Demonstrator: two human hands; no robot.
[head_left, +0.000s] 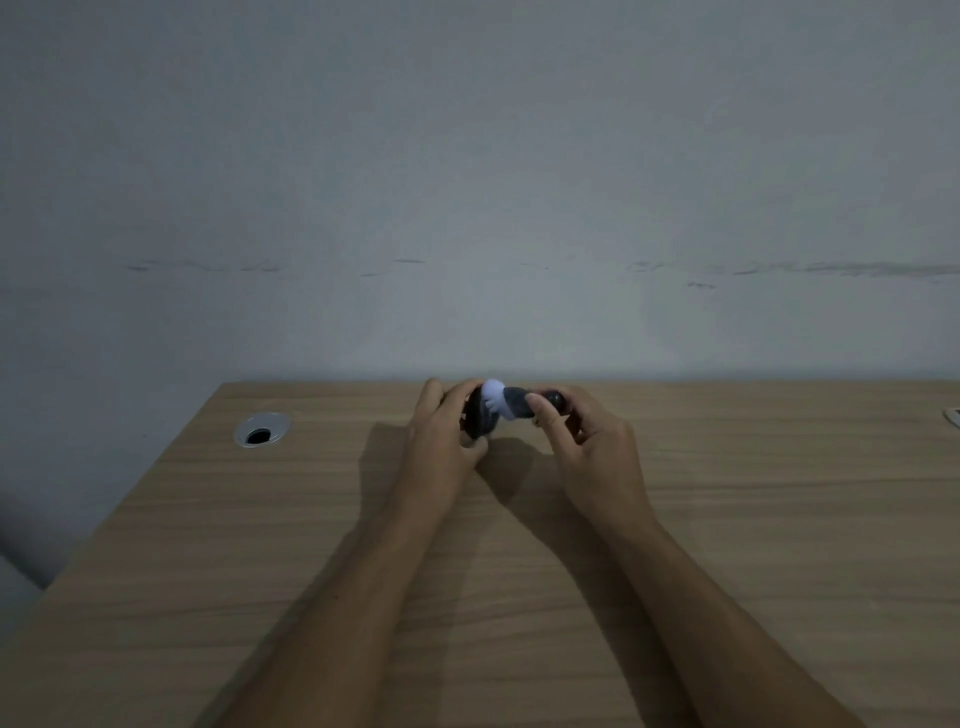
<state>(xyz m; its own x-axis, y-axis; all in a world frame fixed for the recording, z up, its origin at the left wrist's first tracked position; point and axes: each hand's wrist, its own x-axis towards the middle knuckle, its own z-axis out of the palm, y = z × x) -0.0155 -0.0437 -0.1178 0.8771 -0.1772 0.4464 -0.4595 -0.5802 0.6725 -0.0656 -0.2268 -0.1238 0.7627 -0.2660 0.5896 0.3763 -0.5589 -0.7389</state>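
– Wooden desk (260, 571) nearest, with two bare forearms running up it from six o'clock. Where do they meet?

– Toward twelve o'clock, just short of the desk's far edge. The left hand (441, 436) has fingers and thumb curled round a dark round piece (475, 421). The right hand (587, 441) pinches a dark grey piece (517, 405) between thumb and forefinger. A pale part (493, 394) sits between the two, touching both. Judging by the shadow underneath, the whole thing is held just off the desktop.

– So which step is this?

– I'd judge the two dark pieces are being joined or parted. It's too small and blurred to tell which.

– And the next move?

– Probably one hand holds steady while the other turns or pulls along the line the pieces share. The pinch needs to be firm so the pale part doesn't slip out.

– Anything further out?

– A metal cable grommet (261, 429) at nine o'clock from the hands. A sliver of something white (954, 415) sits at three o'clock on the frame's edge. Behind it all is the scuffed grey wall (467, 182).
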